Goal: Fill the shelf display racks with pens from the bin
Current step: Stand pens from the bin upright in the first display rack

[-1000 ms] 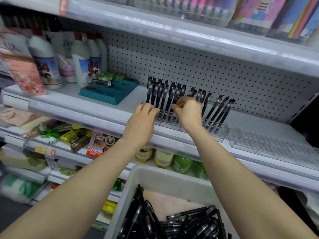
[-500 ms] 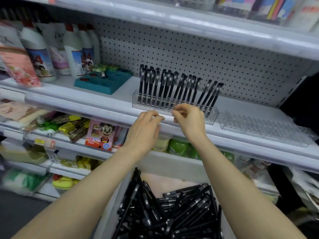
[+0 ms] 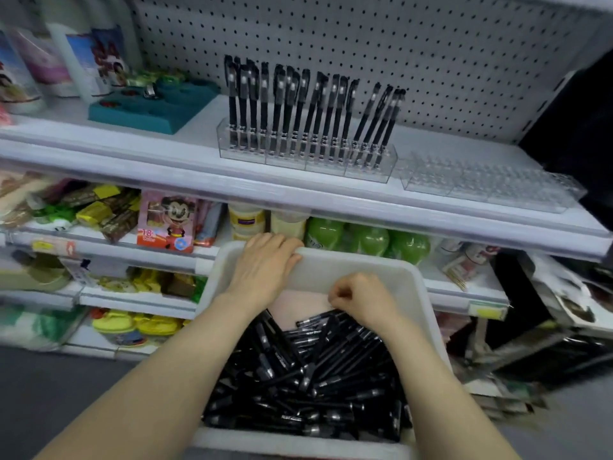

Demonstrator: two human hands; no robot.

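- Pens (image 3: 315, 376) lie heaped loose in the bin (image 3: 391, 270) under both hands, so each must be singled out.
- Left hand (image 3: 265, 267) bends its fingers round the bin's far rim, probably steadying it.
- Right hand (image 3: 365, 302), apart from it, curls its fingers in a pinch at the pile; whether it has a pen cannot be told.
- Above the hands one rack (image 3: 305, 157) stands part-filled; the second rack (image 3: 481, 184), right of it, holds none.
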